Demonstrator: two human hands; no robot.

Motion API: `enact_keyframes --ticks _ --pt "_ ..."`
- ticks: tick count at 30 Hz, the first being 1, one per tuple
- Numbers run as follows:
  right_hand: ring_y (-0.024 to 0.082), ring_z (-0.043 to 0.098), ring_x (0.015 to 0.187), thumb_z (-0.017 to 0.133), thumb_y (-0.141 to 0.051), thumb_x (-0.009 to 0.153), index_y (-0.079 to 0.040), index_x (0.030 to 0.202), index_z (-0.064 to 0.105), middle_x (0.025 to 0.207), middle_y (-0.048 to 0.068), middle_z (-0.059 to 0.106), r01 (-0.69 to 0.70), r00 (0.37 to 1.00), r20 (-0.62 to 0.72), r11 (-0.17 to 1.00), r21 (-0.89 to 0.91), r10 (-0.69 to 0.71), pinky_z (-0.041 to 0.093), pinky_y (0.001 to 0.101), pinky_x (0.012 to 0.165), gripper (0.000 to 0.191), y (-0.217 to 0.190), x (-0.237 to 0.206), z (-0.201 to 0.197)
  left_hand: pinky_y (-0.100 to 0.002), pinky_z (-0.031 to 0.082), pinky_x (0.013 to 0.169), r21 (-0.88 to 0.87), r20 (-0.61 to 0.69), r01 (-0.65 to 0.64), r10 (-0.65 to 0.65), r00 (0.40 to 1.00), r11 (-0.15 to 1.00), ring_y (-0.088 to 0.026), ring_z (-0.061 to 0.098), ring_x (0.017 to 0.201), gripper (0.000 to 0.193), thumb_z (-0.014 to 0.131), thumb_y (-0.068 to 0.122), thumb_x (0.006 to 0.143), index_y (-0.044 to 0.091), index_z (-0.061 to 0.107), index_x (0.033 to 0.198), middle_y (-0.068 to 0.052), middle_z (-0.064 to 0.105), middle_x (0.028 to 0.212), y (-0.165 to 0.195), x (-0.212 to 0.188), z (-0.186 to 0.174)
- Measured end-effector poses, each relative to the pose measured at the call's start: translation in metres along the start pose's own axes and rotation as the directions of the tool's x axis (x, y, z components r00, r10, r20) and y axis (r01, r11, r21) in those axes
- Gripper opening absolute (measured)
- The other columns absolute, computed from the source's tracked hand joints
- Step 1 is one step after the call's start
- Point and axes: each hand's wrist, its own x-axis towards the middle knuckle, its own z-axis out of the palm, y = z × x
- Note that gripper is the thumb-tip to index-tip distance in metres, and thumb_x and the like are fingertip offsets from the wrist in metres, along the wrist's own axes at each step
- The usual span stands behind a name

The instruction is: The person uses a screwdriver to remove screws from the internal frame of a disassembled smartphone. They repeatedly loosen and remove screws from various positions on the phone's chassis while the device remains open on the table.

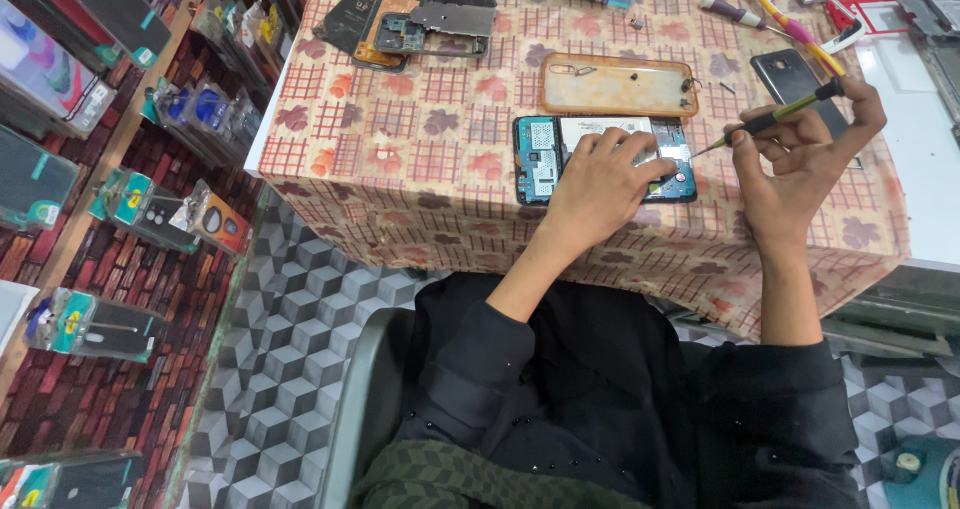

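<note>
An opened phone (545, 157) with its blue circuit boards bare lies on the patterned tablecloth (400, 139). My left hand (600, 184) rests on the phone's right half, fingers pressing down on it. My right hand (800, 154) grips a slim green and black screwdriver (775, 119). Its tip touches the phone's right end. An orange-rimmed clear phone case (618, 85) lies just beyond the phone.
Dismantled phone parts (410, 19) sit at the far left of the table. A dark phone (790, 79), a yellow and pink tool (785, 24) and other tools lie at the far right. Packaged phone cases (150, 214) hang on the wall at the left.
</note>
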Motion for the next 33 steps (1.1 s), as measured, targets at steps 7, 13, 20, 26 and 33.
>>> enact_keyframes --ticks 7,13,20,26,33 --pt "0.024 0.069 0.109 0.068 0.019 0.115 -0.024 0.159 0.009 0.117 0.02 0.06 0.041 0.999 0.017 0.998 -0.057 -0.04 0.065 0.0295 0.096 0.085 -0.007 0.005 0.003 -0.039 0.046 0.097 -0.001 -0.007 -0.002 0.002 1.0 1.0 -0.02 0.059 0.115 0.028 0.066 0.015 0.091 0.027 0.074 0.114 0.002 0.064 0.119 0.0 0.0 0.0" --pt "0.019 0.059 0.094 0.08 0.009 0.102 -0.016 0.154 0.025 0.105 0.014 0.051 0.019 1.0 0.021 0.99 -0.14 -0.016 0.061 0.026 0.085 0.08 -0.017 0.019 0.012 -0.04 0.046 0.097 0.007 -0.004 -0.004 0.004 1.0 1.0 -0.021 0.059 0.115 0.027 0.066 0.016 0.09 0.027 0.074 0.114 0.002 0.064 0.119 0.0 0.0 -0.001" --pt "0.028 0.069 0.122 0.062 0.023 0.103 -0.004 0.145 0.034 0.123 0.021 0.065 -0.016 0.994 0.107 1.0 0.005 0.015 0.063 0.0345 0.105 0.058 -0.044 0.037 0.013 -0.039 0.046 0.096 0.007 -0.024 0.003 -0.002 1.0 1.0 -0.02 0.059 0.114 0.028 0.067 0.018 0.088 0.029 0.074 0.112 0.003 0.064 0.12 -0.001 0.001 0.0" --pt "0.026 0.07 0.101 0.079 0.015 0.098 -0.006 0.141 0.039 0.106 0.019 0.063 -0.039 0.999 0.01 0.983 -0.178 0.041 0.064 0.0322 0.09 0.063 -0.047 0.052 0.016 -0.039 0.046 0.095 0.013 -0.01 0.006 -0.006 1.0 1.0 -0.019 0.059 0.112 0.028 0.067 0.018 0.089 0.03 0.074 0.113 0.004 0.063 0.116 -0.001 0.002 0.0" --pt "0.016 0.075 0.111 0.06 0.008 0.101 -0.015 0.15 0.02 0.115 0.009 0.069 -0.305 0.952 0.068 0.889 0.343 0.3 0.067 0.0246 0.105 0.067 -0.031 0.042 0.011 -0.039 0.046 0.095 0.026 -0.002 0.0 0.0 1.0 1.0 -0.02 0.059 0.113 0.028 0.067 0.017 0.089 0.029 0.074 0.113 0.004 0.064 0.118 -0.002 0.002 0.002"
